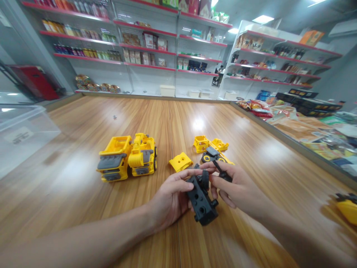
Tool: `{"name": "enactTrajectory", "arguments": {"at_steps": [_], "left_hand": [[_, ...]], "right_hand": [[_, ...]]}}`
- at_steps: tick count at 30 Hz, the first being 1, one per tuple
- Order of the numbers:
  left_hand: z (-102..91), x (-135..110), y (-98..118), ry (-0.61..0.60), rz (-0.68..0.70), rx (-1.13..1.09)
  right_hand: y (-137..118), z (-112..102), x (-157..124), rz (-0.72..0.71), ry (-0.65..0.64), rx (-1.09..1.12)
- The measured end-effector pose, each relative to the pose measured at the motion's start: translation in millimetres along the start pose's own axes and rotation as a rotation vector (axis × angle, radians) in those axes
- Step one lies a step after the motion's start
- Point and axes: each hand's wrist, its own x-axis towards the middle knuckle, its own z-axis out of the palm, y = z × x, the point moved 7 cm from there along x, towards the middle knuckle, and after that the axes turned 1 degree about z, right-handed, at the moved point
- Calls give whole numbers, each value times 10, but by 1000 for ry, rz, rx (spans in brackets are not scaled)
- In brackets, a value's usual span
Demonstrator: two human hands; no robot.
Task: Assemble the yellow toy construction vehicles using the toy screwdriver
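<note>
My left hand (174, 193) is closed around a black toy truck chassis (205, 208), tilted with its near end towards me. A dark wheel (205, 180) sits at the chassis's far end, by my fingertips. My right hand (232, 184) is closed on a small black screwdriver (222, 172), and its fingertips reach the wheel side of the chassis. Just beyond my hands lie a yellow plate with holes (181, 162), a yellow cab frame (201, 144), another yellow part (219, 144) and a grey piece with yellow-hubbed wheels (212, 154), partly hidden by my right hand.
On the left stand a yellow toy dump truck (114, 158) and a yellow toy excavator (142, 154). A clear plastic bin (25, 130) is at the left edge. Another yellow toy part (347, 208) lies far right. Packaged goods (292, 126) lie beyond the table's right rim; stocked shelves (147, 46) stand behind.
</note>
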Motion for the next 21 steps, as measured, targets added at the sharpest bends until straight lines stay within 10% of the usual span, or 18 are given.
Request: {"name": "enactTrajectory", "arguments": {"at_steps": [21], "left_hand": [[-3,-7,-16,57,-12,-14]], "right_hand": [[-32,-75,-48,-90,40,-299]]}}
